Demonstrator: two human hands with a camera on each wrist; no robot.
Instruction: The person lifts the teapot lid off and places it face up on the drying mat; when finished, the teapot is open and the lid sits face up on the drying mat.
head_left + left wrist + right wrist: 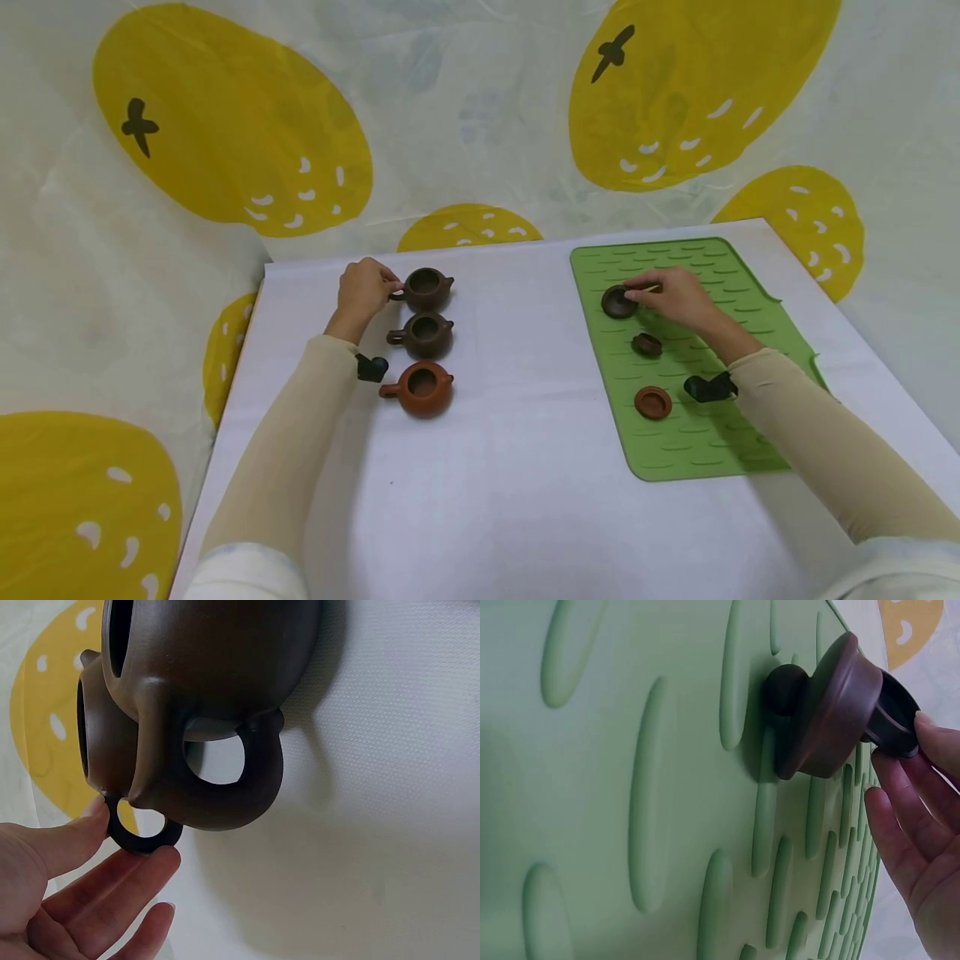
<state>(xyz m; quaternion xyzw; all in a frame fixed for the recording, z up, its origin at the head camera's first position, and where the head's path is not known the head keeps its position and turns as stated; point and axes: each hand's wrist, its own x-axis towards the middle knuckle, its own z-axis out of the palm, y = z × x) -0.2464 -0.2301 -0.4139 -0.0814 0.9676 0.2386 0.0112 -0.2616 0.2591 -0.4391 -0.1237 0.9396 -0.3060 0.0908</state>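
My left hand (pixel 363 292) pinches the ring handle of the farthest dark brown teapot (pixel 429 298) between thumb and fingers. That teapot (pixel 109 731) stands lidless, partly hidden in the left wrist view behind the second dark teapot (pixel 232 660). A reddish clay teapot (pixel 429 403) is nearest in the row. Over on the green mat (pixel 697 446), my right hand (pixel 678 296) holds the rim of a dark round lid (pixel 617 303) with thumb and fingertips. In the right wrist view another dark lid (pixel 840 705) leans on its knob, partly covering the held one.
A reddish lid (pixel 653 403) lies on the mat nearest the person. White cloth (pixel 517 383) covers the table between teapots and mat. A pale curtain with yellow fruit prints (pixel 465 125) rises behind the table. Dark wrist cameras (pixel 708 387) sit on both sleeves.
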